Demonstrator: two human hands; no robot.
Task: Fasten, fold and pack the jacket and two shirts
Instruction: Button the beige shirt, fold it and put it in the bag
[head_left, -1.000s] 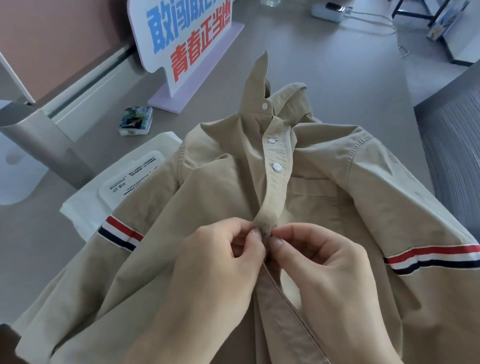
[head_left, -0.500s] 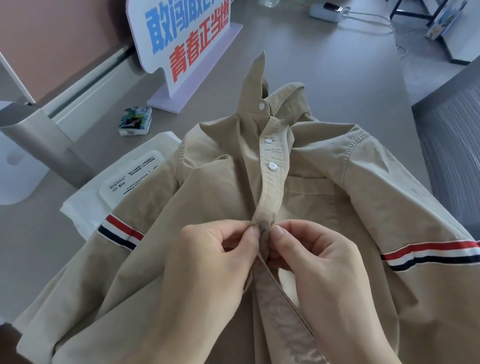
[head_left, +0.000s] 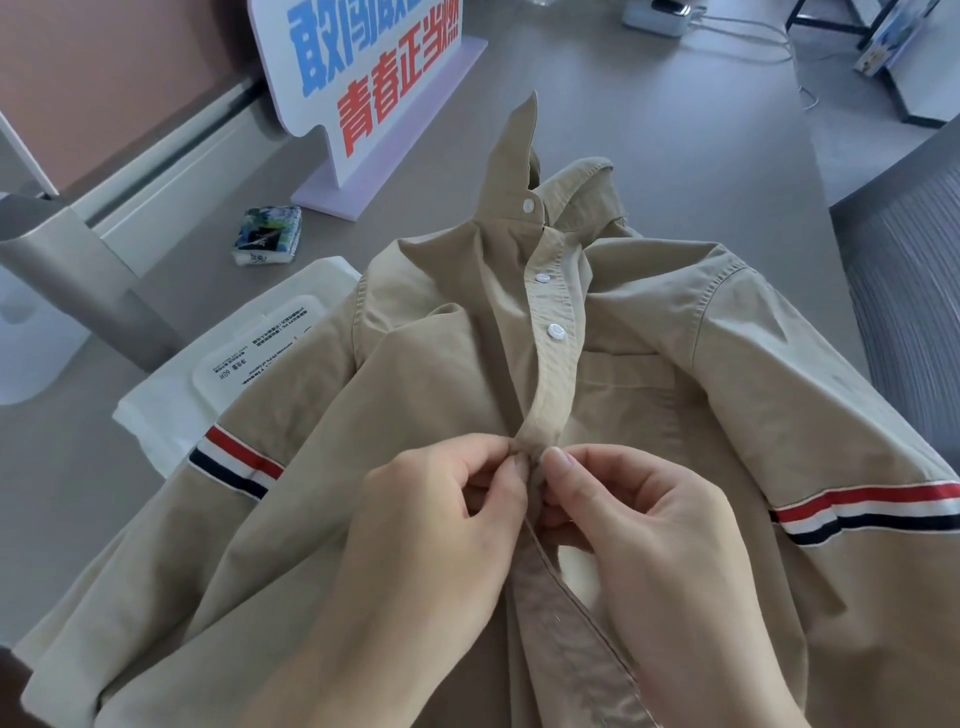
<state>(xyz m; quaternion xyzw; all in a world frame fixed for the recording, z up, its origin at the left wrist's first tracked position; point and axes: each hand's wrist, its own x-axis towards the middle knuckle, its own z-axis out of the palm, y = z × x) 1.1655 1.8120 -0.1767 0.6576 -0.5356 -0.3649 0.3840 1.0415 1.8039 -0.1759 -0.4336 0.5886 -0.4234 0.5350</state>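
The beige shirt (head_left: 649, 415) lies front-up on the grey counter (head_left: 675, 135), collar (head_left: 519, 150) pointing away from the person and both sleeves spread out to the sides. Its placket (head_left: 553, 379) is closed at the top, where three white buttons (head_left: 556, 331) show in a row below the collar; lower down the front hangs open, with the inner edge of the strip turned out toward the camera. Both hands meet at the spot just below the lowest closed button. The left hand (head_left: 431, 530) pinches the placket edge between thumb and forefinger, its other fingers (head_left: 483, 499) curled in. The right hand (head_left: 660, 540) pinches the opposite edge in the same way, thumb tip nearly touching the left one. Whatever is between the fingertips is hidden. Each sleeve carries a red, white and navy striped band (head_left: 872, 512).

Partly under the sleeve on the left side of the view lies a white pack of wet wipes (head_left: 244, 358), and beyond it a small printed tissue packet (head_left: 267, 236). Farther back a standing sign (head_left: 363, 67) with blue and red characters rests on a pale base. A slanted metal post (head_left: 78, 280) crosses the left edge.
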